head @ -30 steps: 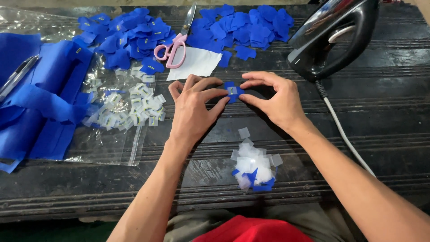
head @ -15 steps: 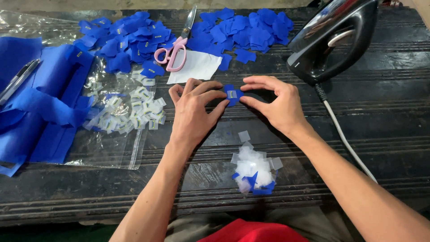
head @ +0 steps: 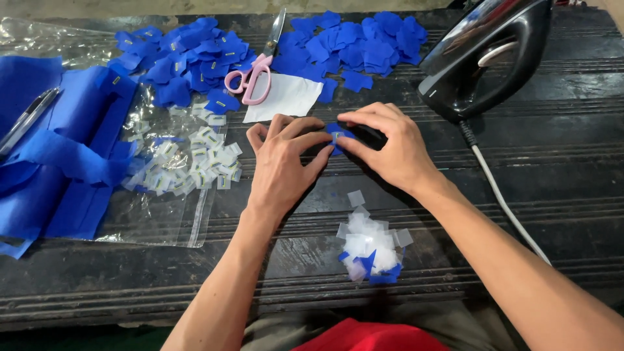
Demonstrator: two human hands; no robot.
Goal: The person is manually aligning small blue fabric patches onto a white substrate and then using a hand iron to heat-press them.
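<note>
My left hand (head: 284, 162) and my right hand (head: 389, 148) meet at the middle of the dark table, fingertips pinching a small blue fabric piece (head: 336, 136) with a little white label on it. Both hands rest on the table top. Near my body lies a small heap of white backing squares (head: 370, 244) mixed with blue scraps.
A clear plastic bag with several small white labels (head: 188, 166) lies to the left, beside blue fabric strips (head: 58, 156) and a pen (head: 26, 120). Cut blue pieces (head: 188, 58), pink-handled scissors (head: 250, 77) and a white sheet (head: 286, 96) lie behind. A black iron (head: 487, 58) with its cord stands at right.
The hands have stayed on the same blue piece; the fingers have closed in slightly around it. Nothing else has moved.
</note>
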